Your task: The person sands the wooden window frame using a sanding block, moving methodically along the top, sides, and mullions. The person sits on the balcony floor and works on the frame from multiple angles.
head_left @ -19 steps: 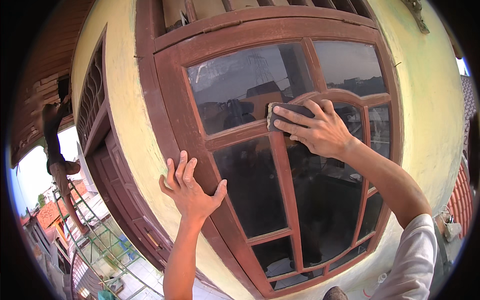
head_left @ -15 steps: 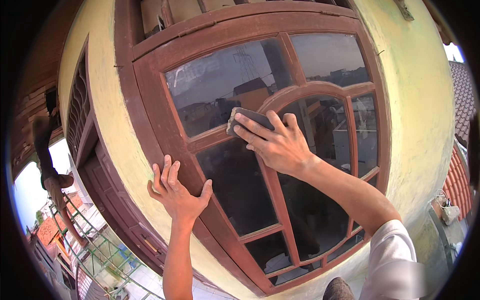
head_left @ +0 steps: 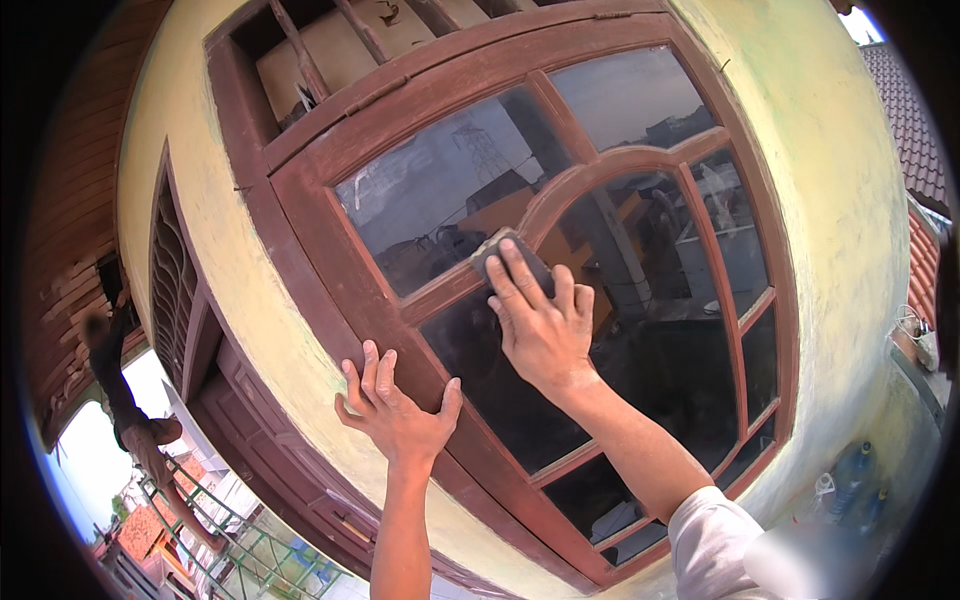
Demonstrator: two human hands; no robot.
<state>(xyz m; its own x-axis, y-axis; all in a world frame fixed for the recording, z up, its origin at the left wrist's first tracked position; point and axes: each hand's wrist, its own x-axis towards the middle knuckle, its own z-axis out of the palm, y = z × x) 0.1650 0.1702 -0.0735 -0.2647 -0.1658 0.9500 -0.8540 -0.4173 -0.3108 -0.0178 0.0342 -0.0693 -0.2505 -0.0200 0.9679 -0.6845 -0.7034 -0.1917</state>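
My right hand (head_left: 545, 335) presses a dark sanding block (head_left: 518, 268) with a pale, rough edge against the brown wooden window (head_left: 395, 325). The block lies where a crossbar meets the curved arch piece, partly over the glass. Two fingers stretch along its top; the others bend beside it. Lower and to the left, my left hand (head_left: 405, 415) braces against the left side of the window frame, fingers spread and nothing in it. The block's underside is hidden.
Yellow walls (head_left: 830, 200) flank the window. At the far left a person (head_left: 135, 410) stands on green scaffolding (head_left: 235, 540) under the eaves. A brown door (head_left: 270, 430) is beyond the left wall strip. Plastic bottles (head_left: 852, 470) stand low at right.
My right hand has turned more upright with the block, which stays around the joint of crossbar and arch. The view has shifted, bringing bottles into sight. My left hand still rests on the frame.
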